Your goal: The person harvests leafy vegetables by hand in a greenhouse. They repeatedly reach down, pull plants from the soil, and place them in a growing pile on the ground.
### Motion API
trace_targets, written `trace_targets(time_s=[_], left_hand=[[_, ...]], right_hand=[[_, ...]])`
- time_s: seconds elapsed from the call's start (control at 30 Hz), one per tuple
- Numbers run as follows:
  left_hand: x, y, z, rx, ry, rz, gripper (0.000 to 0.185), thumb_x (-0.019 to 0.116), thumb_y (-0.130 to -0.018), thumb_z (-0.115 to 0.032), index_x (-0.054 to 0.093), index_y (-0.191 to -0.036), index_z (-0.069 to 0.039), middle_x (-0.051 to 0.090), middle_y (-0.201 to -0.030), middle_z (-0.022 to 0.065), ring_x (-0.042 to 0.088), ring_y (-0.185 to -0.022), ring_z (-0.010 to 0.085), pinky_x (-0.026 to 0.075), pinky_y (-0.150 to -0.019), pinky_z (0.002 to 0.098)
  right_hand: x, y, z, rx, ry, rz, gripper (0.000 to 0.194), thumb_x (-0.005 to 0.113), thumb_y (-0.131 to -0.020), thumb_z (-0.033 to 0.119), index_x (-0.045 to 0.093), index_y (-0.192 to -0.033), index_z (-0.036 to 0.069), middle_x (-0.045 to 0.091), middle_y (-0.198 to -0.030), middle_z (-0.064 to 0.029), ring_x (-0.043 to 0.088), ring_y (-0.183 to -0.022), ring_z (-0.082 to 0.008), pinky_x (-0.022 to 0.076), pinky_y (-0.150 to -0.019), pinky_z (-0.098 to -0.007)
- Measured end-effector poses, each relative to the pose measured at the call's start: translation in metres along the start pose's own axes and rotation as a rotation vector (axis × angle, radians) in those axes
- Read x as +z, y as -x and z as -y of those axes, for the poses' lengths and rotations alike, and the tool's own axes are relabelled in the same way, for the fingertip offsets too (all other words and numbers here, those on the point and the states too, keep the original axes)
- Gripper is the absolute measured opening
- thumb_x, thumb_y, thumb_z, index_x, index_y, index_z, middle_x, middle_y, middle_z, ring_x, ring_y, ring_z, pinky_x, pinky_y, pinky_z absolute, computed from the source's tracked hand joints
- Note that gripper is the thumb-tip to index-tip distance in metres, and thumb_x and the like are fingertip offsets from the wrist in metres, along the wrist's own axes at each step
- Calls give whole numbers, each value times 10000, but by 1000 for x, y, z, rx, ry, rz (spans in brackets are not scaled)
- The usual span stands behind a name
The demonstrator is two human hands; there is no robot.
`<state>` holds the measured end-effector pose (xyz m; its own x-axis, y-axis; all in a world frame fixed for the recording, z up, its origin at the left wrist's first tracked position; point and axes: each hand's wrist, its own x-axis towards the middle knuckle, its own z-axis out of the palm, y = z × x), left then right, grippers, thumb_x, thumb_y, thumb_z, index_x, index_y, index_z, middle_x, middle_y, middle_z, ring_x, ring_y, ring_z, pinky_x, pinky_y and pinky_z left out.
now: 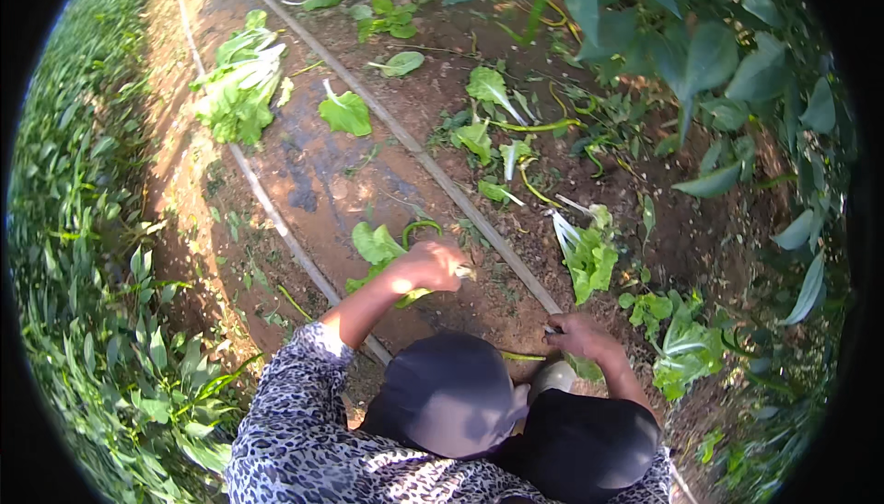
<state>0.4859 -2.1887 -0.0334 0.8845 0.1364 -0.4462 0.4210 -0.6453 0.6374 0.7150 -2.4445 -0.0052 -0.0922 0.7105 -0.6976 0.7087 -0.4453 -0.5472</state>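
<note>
My left hand (428, 266) is closed around a leafy green vegetable (376, 245). Its leaves spread out on the wrist side of the fist, and a pale stem end (467, 272) pokes out on the other side. Lower and to the right, my right hand (583, 336) is curled around a small object (552, 330) with a greyish glint; most of it is hidden in the fingers, so its kind is unclear. That hand is just below a long grey drip-irrigation pipe (442, 183). A cut leafy head (590, 262) lies on the soil above it.
A heap of leafy greens (242, 86) rests across a second pipe (273, 210) at upper left. Loose leaves (345, 112) and green peppers (539, 126) are scattered on the soil. Pepper plants (718, 69) overhang the right; dense foliage (83, 241) borders the left. Another leafy head (687, 352) lies at right.
</note>
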Motion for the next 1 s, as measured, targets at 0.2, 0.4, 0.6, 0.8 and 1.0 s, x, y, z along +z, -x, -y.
trace_targets(time_s=[0.2, 0.4, 0.6, 0.8, 1.0], left_hand=[[19, -17, 55, -351, -382, -152, 272, 652, -741, -245, 643, -886, -15, 661, -843, 195, 636, -822, 382, 507, -739, 475], [68, -39, 51, -521, -422, -311, 805, 797, -626, -300, 412, -1257, 21, 547, -1128, 224, 548, -1054, 377, 469, -880, 456], [73, -31, 33, -494, -410, -365, 893, 802, -623, -353, 390, -1304, 52, 523, -1180, 256, 517, -1097, 414, 443, -922, 475], [50, -8, 5, -374, -449, -498, 815, 758, -704, -320, 385, -1307, 81, 485, -1210, 310, 467, -1134, 461, 392, -979, 484], [48, 8, -87, -414, -462, -506, 701, 734, -726, -197, 417, -1302, 46, 493, -1217, 284, 466, -1141, 447, 372, -995, 478]], right_hand=[[15, 86, -21, 235, 190, -172, 425, 671, -780, 304, 572, -984, -55, 626, -946, -252, 615, -941, -387, 487, -786, -478], [29, 164, -29, 529, -161, -166, 409, 616, -809, 246, 577, -1157, 34, 640, -1042, -222, 601, -1019, -376, 469, -889, -452], [72, 236, -125, 778, 92, -248, 253, 582, -765, 113, 638, -984, 0, 658, -1022, -203, 644, -980, -340, 512, -842, -426], [72, 203, -241, 668, 496, -250, 210, 579, -804, 86, 636, -997, 28, 650, -1049, -159, 625, -1009, -301, 515, -866, -399], [76, 164, -322, 453, 766, -400, 199, 559, -849, 143, 633, -1014, 59, 591, -1127, -74, 508, -1176, -268, 361, -1047, -478]])
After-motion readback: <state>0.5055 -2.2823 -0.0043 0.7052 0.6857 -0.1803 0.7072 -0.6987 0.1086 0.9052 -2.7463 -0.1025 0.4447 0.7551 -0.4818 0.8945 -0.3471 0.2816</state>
